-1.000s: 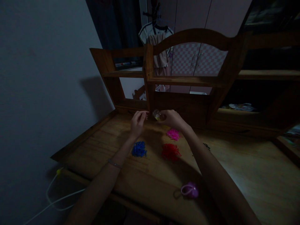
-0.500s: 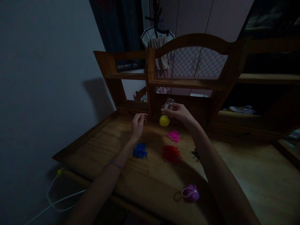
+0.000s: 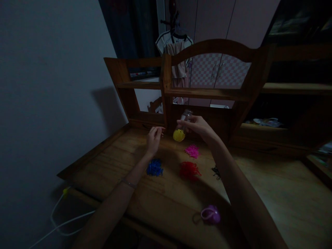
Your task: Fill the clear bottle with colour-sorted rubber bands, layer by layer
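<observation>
Jar (image 3: 187, 113) partly hidden by right hand (image 3: 199, 125); black pile (image 3: 215, 171) by forearm (image 3: 232, 180).

Dim light; pale wall (image 3: 52, 90) left; wooden shelves (image 3: 207, 92) before pinkish cabinet (image 3: 209, 24).

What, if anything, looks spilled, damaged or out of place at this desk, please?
Nothing plainly stands out. The jar is tilted in the right hand, but its yellow contents sit at its lower end. The blue pile, red pile and pink pile lie apart on the desk. Dim light could hide small damage.
</observation>
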The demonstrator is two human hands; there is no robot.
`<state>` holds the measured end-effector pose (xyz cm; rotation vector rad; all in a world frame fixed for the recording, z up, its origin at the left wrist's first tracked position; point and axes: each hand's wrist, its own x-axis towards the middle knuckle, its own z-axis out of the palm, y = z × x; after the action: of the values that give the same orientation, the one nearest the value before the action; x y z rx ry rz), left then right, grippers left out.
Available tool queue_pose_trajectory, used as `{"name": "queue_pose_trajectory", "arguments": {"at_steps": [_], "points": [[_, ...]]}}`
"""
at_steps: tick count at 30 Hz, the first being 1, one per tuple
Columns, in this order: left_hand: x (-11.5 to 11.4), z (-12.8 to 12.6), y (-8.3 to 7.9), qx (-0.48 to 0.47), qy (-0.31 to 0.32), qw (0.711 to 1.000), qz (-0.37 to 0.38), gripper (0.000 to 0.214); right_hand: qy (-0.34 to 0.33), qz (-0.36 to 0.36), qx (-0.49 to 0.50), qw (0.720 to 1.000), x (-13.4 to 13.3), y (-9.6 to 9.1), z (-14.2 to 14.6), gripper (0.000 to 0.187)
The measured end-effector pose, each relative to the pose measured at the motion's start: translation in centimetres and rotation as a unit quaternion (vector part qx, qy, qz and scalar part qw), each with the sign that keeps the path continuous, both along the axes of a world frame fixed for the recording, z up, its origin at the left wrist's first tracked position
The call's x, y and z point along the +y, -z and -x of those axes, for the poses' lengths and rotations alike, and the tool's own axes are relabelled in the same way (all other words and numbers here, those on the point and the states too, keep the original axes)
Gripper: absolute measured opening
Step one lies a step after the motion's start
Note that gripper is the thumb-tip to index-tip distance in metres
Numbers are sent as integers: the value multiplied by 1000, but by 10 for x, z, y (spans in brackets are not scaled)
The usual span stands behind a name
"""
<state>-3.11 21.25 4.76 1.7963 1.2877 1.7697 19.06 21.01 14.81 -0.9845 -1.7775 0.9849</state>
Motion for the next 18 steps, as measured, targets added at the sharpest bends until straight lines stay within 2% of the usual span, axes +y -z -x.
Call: {"name": "queue_pose_trajectory", "arguments": {"at_steps": [5, 10, 14, 18], "points": [[-1, -1, -1, 25, 6, 1000, 1, 36, 85, -36, 9, 996, -4, -5, 6, 51], [-3, -2, -2, 50, 7, 999, 3, 34, 157, -102, 15, 982, -9, -10, 8, 51], [0, -1, 2, 68, -30, 997, -10, 34, 155, -98, -6, 983, -18, -10, 2, 51], [2, -1, 0, 47, -56, 997, -12, 26, 147, -75, -38, 986, -34, -1, -11, 50]]}}
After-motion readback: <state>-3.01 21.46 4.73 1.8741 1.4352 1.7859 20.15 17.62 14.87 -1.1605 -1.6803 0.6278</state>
